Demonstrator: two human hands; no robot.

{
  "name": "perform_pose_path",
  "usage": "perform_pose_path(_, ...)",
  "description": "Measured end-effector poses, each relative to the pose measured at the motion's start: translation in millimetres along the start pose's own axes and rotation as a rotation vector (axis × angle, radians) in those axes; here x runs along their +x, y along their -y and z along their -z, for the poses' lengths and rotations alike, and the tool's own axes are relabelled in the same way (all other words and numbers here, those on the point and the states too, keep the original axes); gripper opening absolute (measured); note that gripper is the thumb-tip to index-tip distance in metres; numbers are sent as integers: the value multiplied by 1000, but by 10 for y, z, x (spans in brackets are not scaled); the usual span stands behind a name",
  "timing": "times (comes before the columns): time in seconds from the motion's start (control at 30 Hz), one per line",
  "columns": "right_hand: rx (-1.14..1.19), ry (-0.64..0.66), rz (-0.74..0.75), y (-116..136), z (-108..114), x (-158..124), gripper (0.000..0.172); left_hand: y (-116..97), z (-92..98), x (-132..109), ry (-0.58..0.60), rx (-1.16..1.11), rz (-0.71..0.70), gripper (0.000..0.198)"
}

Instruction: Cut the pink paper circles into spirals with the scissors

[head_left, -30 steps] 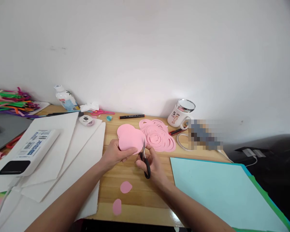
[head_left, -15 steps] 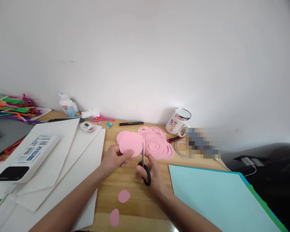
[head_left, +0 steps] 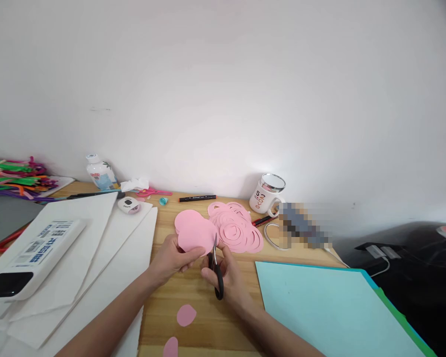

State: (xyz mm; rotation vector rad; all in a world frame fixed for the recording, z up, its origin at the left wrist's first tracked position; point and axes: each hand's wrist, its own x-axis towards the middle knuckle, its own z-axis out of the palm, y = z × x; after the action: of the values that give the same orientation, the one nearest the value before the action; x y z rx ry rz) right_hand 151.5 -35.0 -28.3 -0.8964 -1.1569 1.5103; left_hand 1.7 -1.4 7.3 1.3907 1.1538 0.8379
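My left hand [head_left: 176, 257] pinches a rounded pink paper piece [head_left: 196, 234] between thumb and fingers, above the wooden table. In my right hand [head_left: 223, 270] is a pair of black-handled scissors [head_left: 218, 282], its blades pointing up at the right edge of that paper. How far apart the blades are is hard to see. Behind the hands lies a heap of cut pink paper pieces [head_left: 236, 228] with curved slits and rings. Two small pink petal shapes rest nearer to me, one of them a rounded paper petal [head_left: 186, 315].
White sheets [head_left: 96, 297] with a white device [head_left: 40, 258] on top cover the left side. Light blue sheets [head_left: 327, 302] lie at right. Along the wall stand a mug [head_left: 267, 196], a black marker [head_left: 197, 198], a white bottle [head_left: 101, 172] and colourful pipe cleaners [head_left: 18, 176].
The view has tilted up slightly, so everything sits a little lower and further left. The scissors have turned slightly against the paper's right edge, still in my right hand.
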Motion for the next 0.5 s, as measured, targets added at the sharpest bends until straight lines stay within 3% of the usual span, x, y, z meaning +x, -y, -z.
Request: perform_pose_path(0.5, -27, -20, -26, 7, 9, 5, 53, 69, 33, 14, -2, -9, 12, 36)
